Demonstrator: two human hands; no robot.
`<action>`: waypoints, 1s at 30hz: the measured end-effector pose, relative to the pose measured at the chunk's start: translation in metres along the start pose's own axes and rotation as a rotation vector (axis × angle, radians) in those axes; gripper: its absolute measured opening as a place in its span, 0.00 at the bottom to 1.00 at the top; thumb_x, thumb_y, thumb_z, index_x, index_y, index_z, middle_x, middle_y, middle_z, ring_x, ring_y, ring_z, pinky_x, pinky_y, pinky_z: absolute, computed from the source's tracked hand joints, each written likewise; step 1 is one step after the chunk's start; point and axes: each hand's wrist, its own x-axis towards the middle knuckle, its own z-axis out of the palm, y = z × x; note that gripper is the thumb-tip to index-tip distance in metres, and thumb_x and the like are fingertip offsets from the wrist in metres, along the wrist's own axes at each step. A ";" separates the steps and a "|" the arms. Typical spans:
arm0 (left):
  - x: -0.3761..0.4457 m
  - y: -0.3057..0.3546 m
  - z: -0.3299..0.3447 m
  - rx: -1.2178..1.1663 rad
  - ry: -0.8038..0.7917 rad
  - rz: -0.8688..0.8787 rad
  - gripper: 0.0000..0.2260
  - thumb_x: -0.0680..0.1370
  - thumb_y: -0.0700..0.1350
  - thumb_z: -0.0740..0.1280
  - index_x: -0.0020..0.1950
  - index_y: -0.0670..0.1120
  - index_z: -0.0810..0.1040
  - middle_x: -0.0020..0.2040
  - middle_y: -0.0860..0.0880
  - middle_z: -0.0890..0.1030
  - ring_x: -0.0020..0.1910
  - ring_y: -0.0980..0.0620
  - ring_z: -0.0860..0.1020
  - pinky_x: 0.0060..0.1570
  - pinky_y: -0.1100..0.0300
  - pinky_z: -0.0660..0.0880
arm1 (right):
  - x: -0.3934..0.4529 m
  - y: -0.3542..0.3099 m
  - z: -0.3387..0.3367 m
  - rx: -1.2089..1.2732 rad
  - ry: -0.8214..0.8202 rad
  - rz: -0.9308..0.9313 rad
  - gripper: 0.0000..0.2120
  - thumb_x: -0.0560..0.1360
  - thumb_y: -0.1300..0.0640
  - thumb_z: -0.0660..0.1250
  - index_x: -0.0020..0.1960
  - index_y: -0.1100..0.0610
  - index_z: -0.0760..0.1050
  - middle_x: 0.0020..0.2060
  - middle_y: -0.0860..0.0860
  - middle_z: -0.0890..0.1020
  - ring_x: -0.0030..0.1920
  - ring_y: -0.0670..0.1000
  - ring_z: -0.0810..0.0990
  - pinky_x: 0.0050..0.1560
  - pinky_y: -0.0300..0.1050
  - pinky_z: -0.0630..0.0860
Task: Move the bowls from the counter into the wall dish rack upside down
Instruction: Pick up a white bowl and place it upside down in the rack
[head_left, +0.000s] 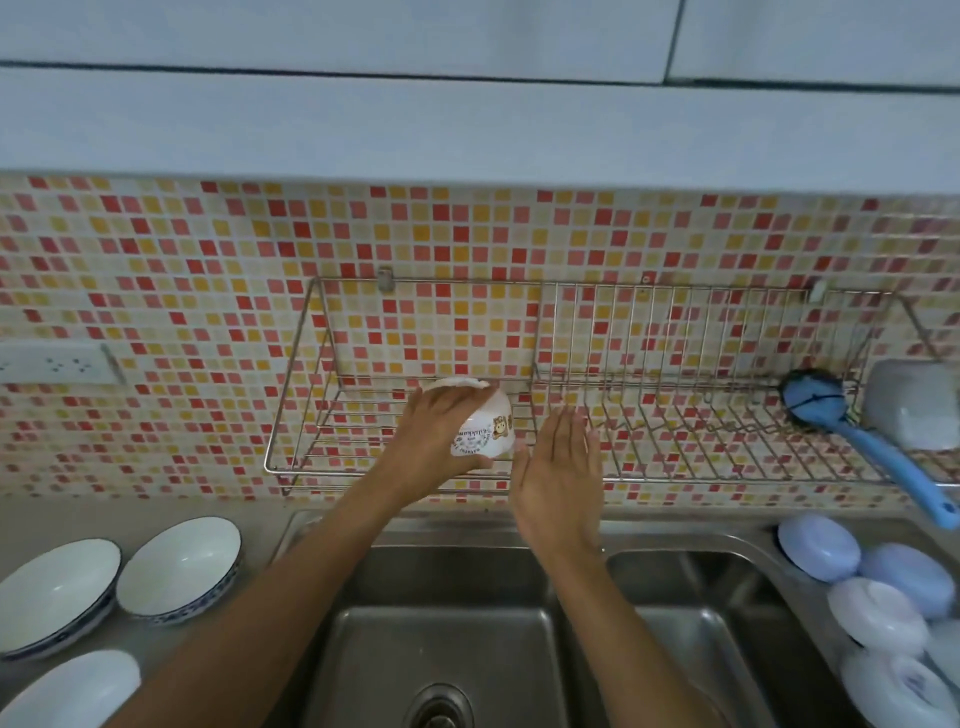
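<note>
A small white bowl (485, 428) with a cartoon print is gripped by my left hand (436, 436) inside the left section of the wire wall dish rack (571, 470). The bowl is tilted on its side, with its foot toward the wall. My right hand (558, 470) hovers just to the right of the bowl, fingers straight and apart, holding nothing. Three white bowls remain upright on the counter at the lower left: one (179, 566) with a blue patterned rim, a larger one (54, 595), and a third (72, 691) cut off by the frame edge.
A double steel sink (467, 623) lies below the rack. A blue-handled brush (862, 441) and a grey cup (914, 405) occupy the rack's right end. Several blue and white lidded containers (883, 597) sit right of the sink. A wall socket (57, 361) is at the left.
</note>
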 end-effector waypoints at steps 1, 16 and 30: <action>0.002 0.000 0.001 -0.011 -0.011 -0.011 0.40 0.68 0.59 0.73 0.75 0.55 0.58 0.74 0.52 0.66 0.72 0.47 0.62 0.72 0.44 0.56 | 0.000 0.000 0.000 -0.001 0.003 -0.001 0.31 0.81 0.45 0.43 0.74 0.65 0.59 0.72 0.62 0.66 0.74 0.59 0.61 0.75 0.56 0.49; -0.034 0.013 0.002 -0.078 0.103 -0.142 0.21 0.80 0.50 0.60 0.73 0.49 0.65 0.75 0.46 0.65 0.73 0.45 0.62 0.72 0.48 0.61 | -0.001 0.000 -0.001 0.011 0.005 -0.005 0.28 0.81 0.46 0.47 0.74 0.64 0.62 0.71 0.61 0.68 0.73 0.58 0.66 0.74 0.54 0.55; 0.004 0.003 0.012 -0.137 -0.199 -0.050 0.25 0.83 0.42 0.51 0.78 0.48 0.45 0.79 0.49 0.44 0.78 0.50 0.44 0.77 0.52 0.45 | -0.002 -0.001 0.003 0.028 0.050 0.008 0.27 0.81 0.48 0.47 0.71 0.65 0.65 0.68 0.61 0.73 0.70 0.58 0.70 0.73 0.54 0.52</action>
